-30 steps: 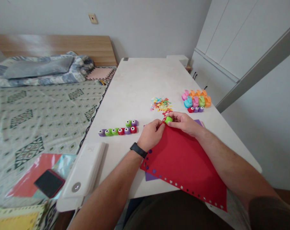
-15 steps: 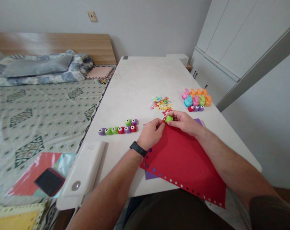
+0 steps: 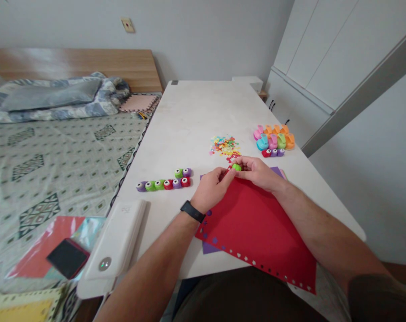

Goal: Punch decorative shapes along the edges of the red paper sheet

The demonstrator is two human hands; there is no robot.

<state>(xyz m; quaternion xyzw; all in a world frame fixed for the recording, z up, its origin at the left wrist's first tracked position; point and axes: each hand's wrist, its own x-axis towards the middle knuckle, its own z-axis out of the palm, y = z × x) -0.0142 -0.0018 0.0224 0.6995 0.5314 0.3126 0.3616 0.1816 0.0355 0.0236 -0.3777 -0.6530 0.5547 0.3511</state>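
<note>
At 12 o'clock I'm looking onto a pale grey wall (image 3: 203,40), with a small wall plate (image 3: 127,25) at 11. A wooden headboard (image 3: 88,65) at 10 catches some sheen; below it, at 9, I see the bed (image 3: 68,143) in a patterned sheet, a grey pillow (image 3: 55,96) lying on its rumpled quilt (image 3: 112,95). A white table (image 3: 189,107) runs toward 12. White cabinet fronts (image 3: 318,49) stand at 2. My light is soft.
</note>
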